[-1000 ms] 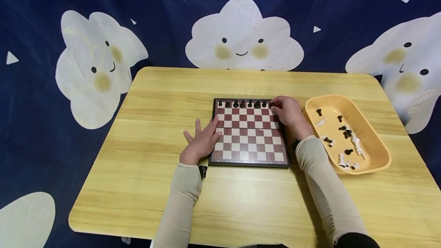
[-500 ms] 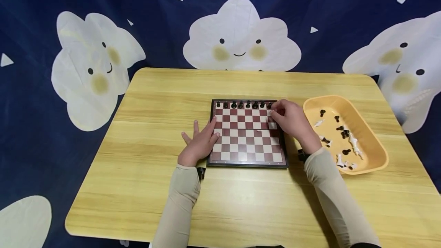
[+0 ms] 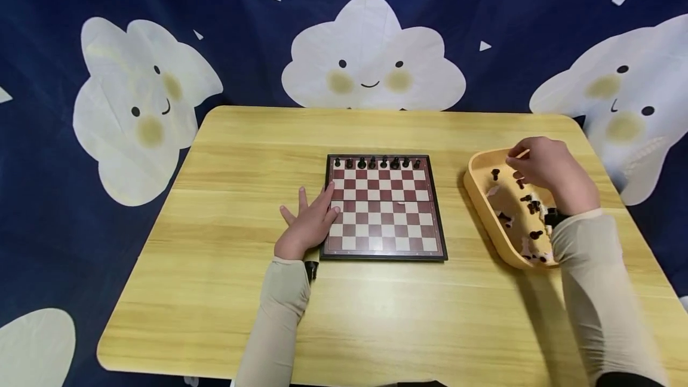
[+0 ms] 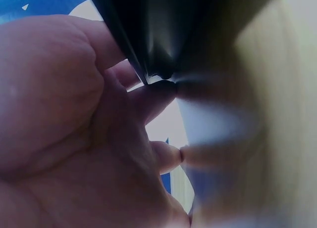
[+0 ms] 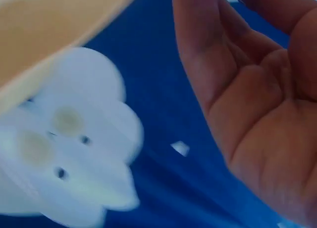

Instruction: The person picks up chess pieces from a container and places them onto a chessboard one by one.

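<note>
My left hand (image 3: 307, 224) lies at the left edge of a brown-and-white chessboard (image 3: 383, 226), fingers spread, with the thumb and index finger over the board's border. In the left wrist view, the fingers of that hand (image 4: 64, 104) reach under and along the board's dark side. Along the far rank stands a row of small black chess pieces (image 3: 372, 163). Over the far part of a yellow plastic basin (image 3: 491, 235) hovers my right hand (image 3: 556, 172), fingers loosely bent. The right wrist view shows the palm of this hand (image 5: 262, 129) and no piece in it.
Several loose black and white chess pieces, among them a black one (image 3: 536, 235), lie in the basin. Both basin and board stand on a light wooden table (image 3: 215, 196). Behind it hangs a dark blue curtain (image 3: 242, 28) with cloud prints.
My right hand has let go of the black piece at the board's far right corner and moved right, over the basin. The left hand has stayed at the board's edge.
</note>
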`<state>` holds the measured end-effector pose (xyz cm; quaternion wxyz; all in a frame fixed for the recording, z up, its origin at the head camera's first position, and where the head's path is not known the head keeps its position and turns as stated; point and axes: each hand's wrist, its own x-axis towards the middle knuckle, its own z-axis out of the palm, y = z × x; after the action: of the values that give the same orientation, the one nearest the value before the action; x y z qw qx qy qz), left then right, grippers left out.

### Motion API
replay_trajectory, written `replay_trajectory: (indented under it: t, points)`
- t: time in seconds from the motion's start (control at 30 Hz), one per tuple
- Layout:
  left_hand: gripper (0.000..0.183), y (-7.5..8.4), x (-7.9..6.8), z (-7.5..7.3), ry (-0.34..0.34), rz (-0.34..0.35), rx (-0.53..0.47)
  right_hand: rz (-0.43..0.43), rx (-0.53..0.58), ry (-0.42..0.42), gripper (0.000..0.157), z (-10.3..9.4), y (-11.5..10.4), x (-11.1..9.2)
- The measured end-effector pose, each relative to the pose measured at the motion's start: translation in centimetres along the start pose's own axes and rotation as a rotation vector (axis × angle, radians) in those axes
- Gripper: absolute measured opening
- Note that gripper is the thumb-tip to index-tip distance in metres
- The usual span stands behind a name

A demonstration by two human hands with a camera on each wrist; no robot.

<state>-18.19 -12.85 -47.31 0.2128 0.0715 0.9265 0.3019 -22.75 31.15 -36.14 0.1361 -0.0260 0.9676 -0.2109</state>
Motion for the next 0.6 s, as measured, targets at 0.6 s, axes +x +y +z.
replay_trajectory:
  t: [0.6]
  points:
    - [0.063, -0.1, 0.0, 0.2, 0.006, 0.010, -0.008, -0.154, -0.233, -0.079, 0.027, 3.8, 5.3, 6.0]
